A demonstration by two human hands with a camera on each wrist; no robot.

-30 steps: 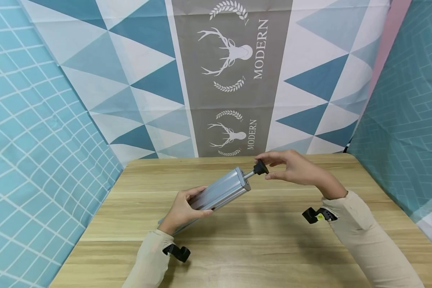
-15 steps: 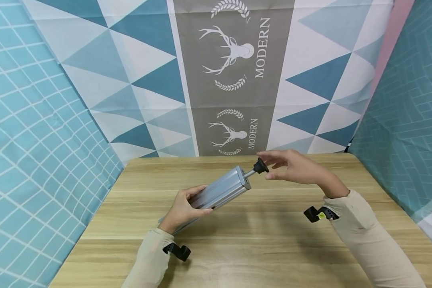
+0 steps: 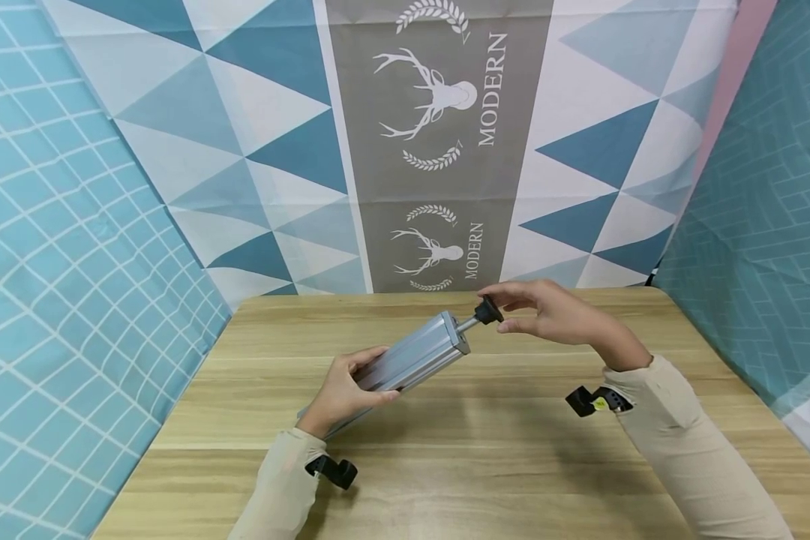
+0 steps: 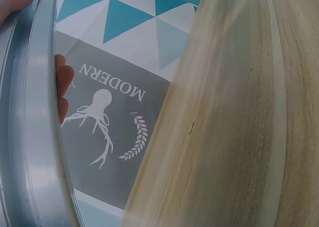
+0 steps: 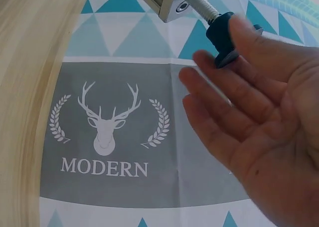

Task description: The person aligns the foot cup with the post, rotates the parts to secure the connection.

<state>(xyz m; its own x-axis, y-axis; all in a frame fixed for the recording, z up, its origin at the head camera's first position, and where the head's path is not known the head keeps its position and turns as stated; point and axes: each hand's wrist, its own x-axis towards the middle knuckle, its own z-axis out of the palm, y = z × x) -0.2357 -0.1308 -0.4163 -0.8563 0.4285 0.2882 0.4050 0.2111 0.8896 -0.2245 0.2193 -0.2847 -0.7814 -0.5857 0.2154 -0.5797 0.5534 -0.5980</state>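
My left hand grips a silvery aluminium profile leg around its lower part, with fingers over the far side and thumb on the near side. The leg is tilted up to the right above the table. From its end plate sticks a threaded rod carrying a black levelling foot. My right hand holds that foot by its rim between thumb and fingertips; the other fingers stay loosely bent. In the left wrist view the leg runs down the left side, with fingertips showing behind it.
A wooden table lies under both hands. Behind it hangs a patterned cloth with deer prints. Blue cloths close off the left and right sides. Each wrist wears a black strap with a camera.
The right hand's fingers loosened and shifted slightly right half a second ago, and now they are back around the black foot. The left hand and the leg have hardly moved.
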